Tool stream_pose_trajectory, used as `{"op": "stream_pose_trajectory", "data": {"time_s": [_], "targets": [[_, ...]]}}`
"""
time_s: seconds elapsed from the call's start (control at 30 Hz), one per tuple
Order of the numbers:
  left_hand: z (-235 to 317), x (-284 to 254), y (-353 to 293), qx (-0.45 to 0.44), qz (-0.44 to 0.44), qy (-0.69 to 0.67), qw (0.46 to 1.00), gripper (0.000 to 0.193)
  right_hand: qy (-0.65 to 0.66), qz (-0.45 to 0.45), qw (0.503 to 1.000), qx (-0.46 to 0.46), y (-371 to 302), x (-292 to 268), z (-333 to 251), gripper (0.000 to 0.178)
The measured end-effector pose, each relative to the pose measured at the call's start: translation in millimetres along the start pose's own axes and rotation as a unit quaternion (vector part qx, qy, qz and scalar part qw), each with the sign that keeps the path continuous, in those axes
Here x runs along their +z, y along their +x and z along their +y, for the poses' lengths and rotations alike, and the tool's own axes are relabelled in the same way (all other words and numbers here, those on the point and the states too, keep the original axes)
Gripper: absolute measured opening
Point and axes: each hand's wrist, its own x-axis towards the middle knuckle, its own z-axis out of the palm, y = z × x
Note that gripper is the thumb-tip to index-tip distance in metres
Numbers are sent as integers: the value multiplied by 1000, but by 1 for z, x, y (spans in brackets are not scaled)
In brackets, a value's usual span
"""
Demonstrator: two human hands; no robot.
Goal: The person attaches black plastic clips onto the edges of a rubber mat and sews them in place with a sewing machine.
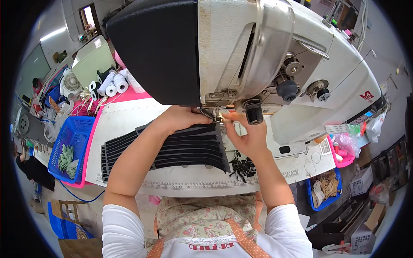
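A white and black sewing machine fills the upper middle, its presser foot low over the white work table. Black fabric strips lie side by side from the left up to the foot. My left hand rests on their far edge, fingers closed beside the foot, tips partly hidden. On the foot's other side is my right hand, thumb and forefinger brought together close to the needle. What they pinch is too small to make out. Black scraps are heaped just below my right wrist.
At the left stands a blue basket holding pale green pieces. White thread spools and a small fan sit at the far left. A blue bin with tan cloth stands low at the right. A printed ruler follows the table's front edge.
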Motion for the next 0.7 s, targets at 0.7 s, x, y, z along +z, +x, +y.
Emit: {"op": "stream_pose_trajectory", "data": {"time_s": [0.7], "targets": [[6,6,-6,-47,52,-11,997,26,-33,-78,983,-161,-2,1,11,48]]}}
